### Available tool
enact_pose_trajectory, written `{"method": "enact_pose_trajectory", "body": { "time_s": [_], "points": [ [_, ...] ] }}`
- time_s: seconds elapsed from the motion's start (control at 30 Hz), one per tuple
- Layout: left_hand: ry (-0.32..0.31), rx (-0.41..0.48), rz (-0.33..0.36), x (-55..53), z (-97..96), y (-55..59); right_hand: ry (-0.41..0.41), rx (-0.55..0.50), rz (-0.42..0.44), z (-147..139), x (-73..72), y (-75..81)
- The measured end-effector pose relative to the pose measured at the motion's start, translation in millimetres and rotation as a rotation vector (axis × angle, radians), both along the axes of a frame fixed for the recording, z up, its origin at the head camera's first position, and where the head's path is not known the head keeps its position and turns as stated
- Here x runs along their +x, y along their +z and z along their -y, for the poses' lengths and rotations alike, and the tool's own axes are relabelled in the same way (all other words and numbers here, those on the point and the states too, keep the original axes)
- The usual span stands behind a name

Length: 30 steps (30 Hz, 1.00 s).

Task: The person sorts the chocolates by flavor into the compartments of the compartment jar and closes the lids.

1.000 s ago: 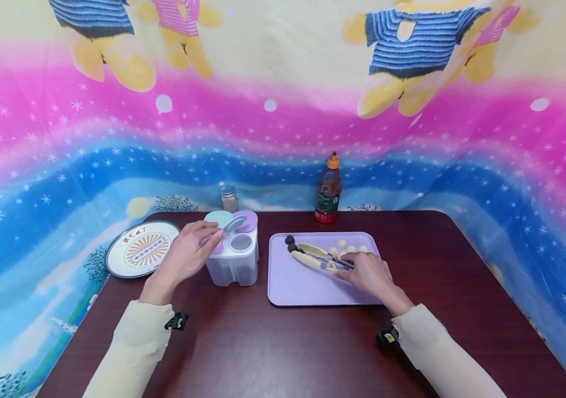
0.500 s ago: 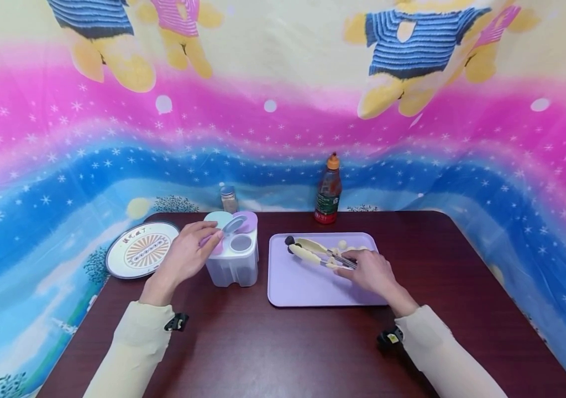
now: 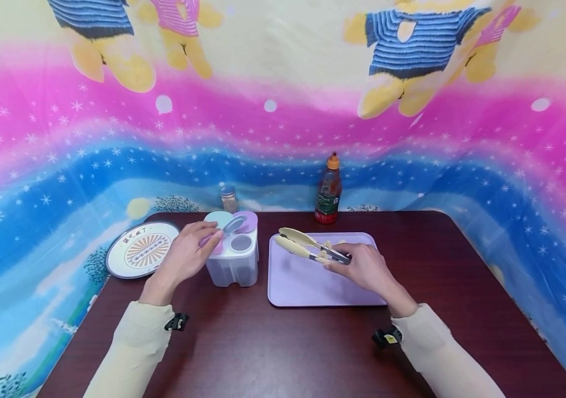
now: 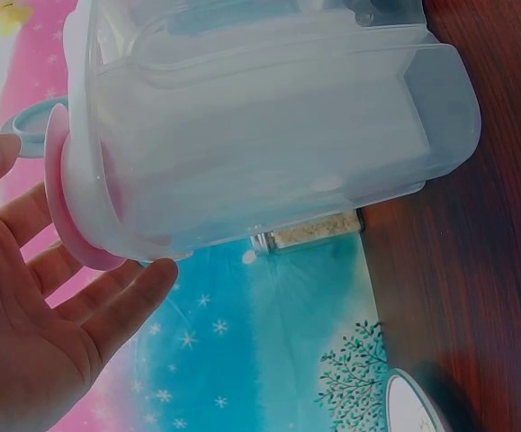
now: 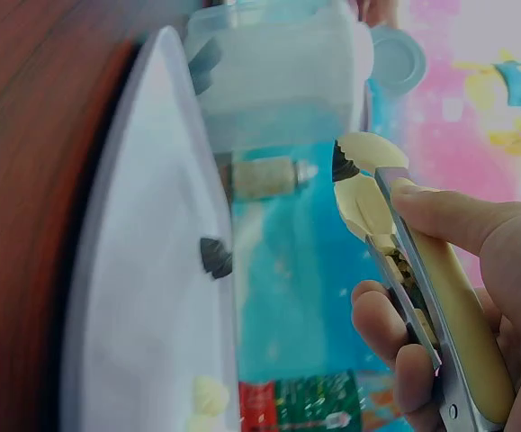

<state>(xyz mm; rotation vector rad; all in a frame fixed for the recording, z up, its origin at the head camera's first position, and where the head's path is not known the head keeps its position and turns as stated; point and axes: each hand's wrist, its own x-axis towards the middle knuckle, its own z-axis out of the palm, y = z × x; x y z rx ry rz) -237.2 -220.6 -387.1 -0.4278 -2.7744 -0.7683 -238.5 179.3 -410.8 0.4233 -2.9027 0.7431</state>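
Observation:
My right hand (image 3: 368,269) grips cream-headed metal tongs (image 5: 458,333) above the lilac tray (image 3: 313,294). A dark ridged piece (image 5: 343,164) sits between the tong heads in the right wrist view. Another dark piece (image 5: 215,258) lies on the tray, near small cream-coloured balls (image 5: 210,396) partly hidden by my hand and the tongs. At the translucent white container (image 3: 233,271), my left hand (image 3: 188,251) rests its fingers along the pink lid (image 4: 62,180). Its thumb touches the raised grey-blue lid (image 3: 235,223), beside an uncovered round opening.
A patterned plate (image 3: 134,265) lies left of the container, partly behind my left hand. Behind the container stands a small glass shaker (image 3: 229,200). A red sauce bottle (image 3: 328,202) with an orange cap stands behind the tray.
My right hand has raised the tongs off the tray, and their heads have moved left toward the container with a dark piece. The left hand has stayed at the lids.

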Motion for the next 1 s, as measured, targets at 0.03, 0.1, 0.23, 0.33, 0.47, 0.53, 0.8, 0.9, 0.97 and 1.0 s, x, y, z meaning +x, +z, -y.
{"method": "enact_pose_trajectory", "body": {
  "time_s": [0.03, 0.1, 0.23, 0.33, 0.47, 0.53, 0.8, 0.9, 0.97, 1.0],
  "points": [
    [0.0, -0.001, 0.0, 0.1, 0.1, 0.0, 0.006, -0.006, -0.007, 1.7, 1.4, 2.9],
    [0.0, -0.003, -0.001, 0.0, 0.1, 0.2, 0.019, -0.021, -0.024, 4.8, 3.3, 7.7],
    [-0.002, -0.004, 0.0, 0.0, 0.1, 0.5, 0.037, -0.033, -0.044, 11.2, 6.3, 15.1],
    [-0.004, -0.005, 0.001, -0.1, 0.3, 0.5, 0.047, -0.032, -0.044, 16.0, 7.7, 18.9],
    [-0.006, -0.007, -0.001, -0.2, 0.4, 0.9, 0.052, -0.027, -0.027, 22.4, 8.5, 23.9],
    [-0.007, -0.006, -0.002, -0.4, 0.1, 1.2, 0.053, -0.024, -0.02, 26.0, 8.8, 26.5],
    [-0.008, -0.006, 0.003, -0.3, -0.7, 1.5, 0.078, -0.019, -0.024, 42.4, 8.4, 30.1],
    [-0.008, -0.004, 0.005, -0.1, -1.0, 1.7, 0.086, -0.02, -0.022, 48.3, 8.4, 31.2],
    [-0.008, -0.003, 0.004, -0.1, -1.1, 1.8, 0.089, -0.014, -0.019, 52.1, 8.7, 32.4],
    [-0.008, -0.003, 0.004, 0.1, -1.2, 1.9, 0.089, -0.011, -0.016, 54.0, 8.9, 33.2]
  ]
}}
